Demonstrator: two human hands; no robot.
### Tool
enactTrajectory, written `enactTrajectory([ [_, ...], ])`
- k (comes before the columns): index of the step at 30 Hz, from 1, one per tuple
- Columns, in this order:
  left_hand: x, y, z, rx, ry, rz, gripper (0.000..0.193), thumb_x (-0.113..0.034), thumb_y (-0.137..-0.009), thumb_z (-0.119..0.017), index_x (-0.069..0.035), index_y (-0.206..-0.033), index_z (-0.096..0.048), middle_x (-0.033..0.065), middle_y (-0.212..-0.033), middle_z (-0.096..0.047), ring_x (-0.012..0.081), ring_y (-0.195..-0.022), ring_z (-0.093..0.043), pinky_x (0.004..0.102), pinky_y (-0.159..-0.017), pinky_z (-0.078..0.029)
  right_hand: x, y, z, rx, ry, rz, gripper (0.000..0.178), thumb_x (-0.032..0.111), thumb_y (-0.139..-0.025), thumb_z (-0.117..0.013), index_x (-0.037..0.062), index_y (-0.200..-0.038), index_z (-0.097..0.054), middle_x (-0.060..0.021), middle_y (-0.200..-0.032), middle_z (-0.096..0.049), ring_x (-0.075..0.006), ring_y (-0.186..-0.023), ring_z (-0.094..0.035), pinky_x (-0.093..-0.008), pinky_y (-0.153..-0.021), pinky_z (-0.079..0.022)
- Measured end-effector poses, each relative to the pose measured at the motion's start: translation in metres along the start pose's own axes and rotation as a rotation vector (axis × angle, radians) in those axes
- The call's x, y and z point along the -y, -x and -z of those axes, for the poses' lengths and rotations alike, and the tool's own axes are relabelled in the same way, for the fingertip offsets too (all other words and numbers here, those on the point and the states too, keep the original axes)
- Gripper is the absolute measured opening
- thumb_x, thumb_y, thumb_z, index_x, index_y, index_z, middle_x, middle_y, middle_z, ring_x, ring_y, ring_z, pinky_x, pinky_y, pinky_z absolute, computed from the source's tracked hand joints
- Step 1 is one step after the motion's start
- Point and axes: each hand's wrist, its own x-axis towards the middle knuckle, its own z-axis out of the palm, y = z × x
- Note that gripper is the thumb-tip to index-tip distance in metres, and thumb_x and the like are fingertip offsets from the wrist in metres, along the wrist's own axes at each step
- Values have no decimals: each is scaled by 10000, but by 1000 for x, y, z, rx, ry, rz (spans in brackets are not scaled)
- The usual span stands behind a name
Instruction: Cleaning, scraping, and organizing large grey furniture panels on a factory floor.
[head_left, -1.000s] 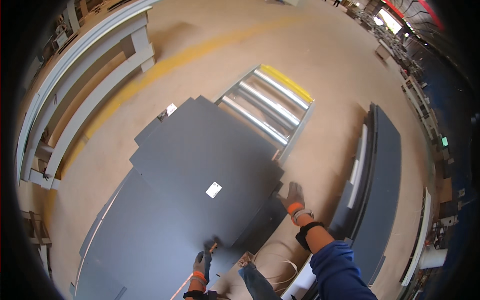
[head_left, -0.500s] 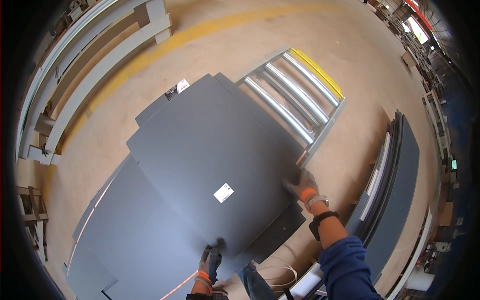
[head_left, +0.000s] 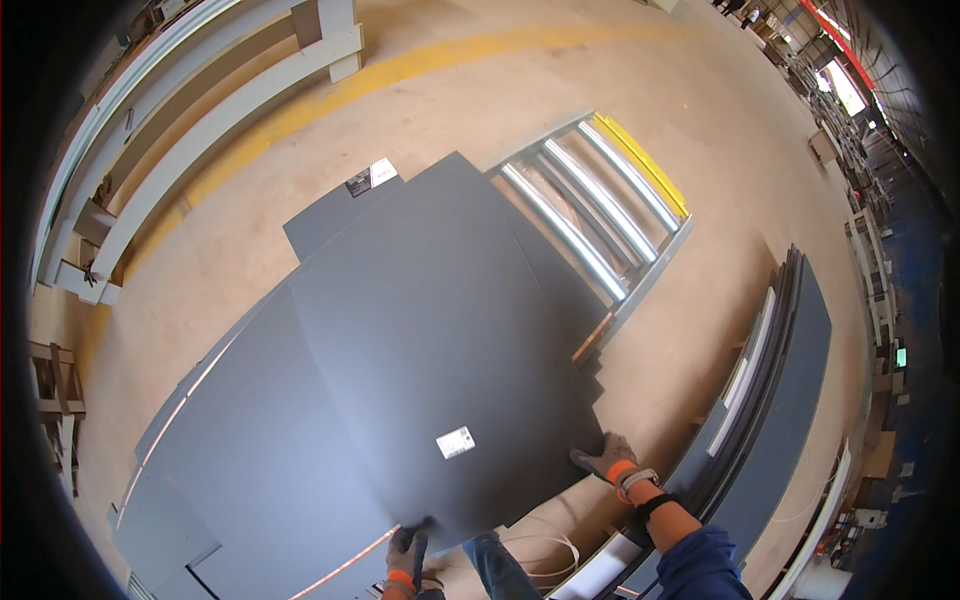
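Note:
A large dark grey panel with a white label lies on top of other dark panels. At its near right corner, my gloved right hand grips the edge, thumb on the top face and fingers partly hidden. My gloved left hand is closed at the near edge, left of the label, with its fingertips hard to make out. Past the far left edge a smaller dark panel sticks out, bearing a black and white label.
Beyond the stack runs a roller conveyor with a yellow end bar. More long panels are stacked on the right. A pale wooden rack stands at the far left. A loose strap lies near my leg.
The top panel has slid toward me with both hands on it, and its label sits nearer. More of the smaller panel at the far left now shows.

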Motion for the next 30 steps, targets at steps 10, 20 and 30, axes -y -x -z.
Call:
enactTrajectory([
  [10,75,-12,46,28,-36,335,277,-349,-857,-615,-127,-1008,-684,-2,-639,-501,124,-561,-477,282,-511,-406,19,-29,-35,-60,-327,-218,845,617,-741,-638,-15,-1281,-489,-203,-1283,-540,-328,-1197,-517,-378,-997,-407],
  [20,65,-10,95,29,93,206,424,-280,-816,-710,47,-1074,-639,57,-992,-672,127,-848,-604,268,-765,-481,-11,3,-77,198,-529,-184,820,565,-731,-689,-49,-1250,-533,-210,-1168,-610,-281,-1098,-585,-340,-945,-441],
  [30,-44,21,104,-428,-451,54,533,-464,-838,-633,56,-721,-638,39,-629,-582,143,-604,-434,356,-532,-399,-5,96,-52,-81,-494,-143,470,440,-773,-679,11,-965,-680,-152,-870,-693,-302,-821,-653,-378,-745,-481],
])
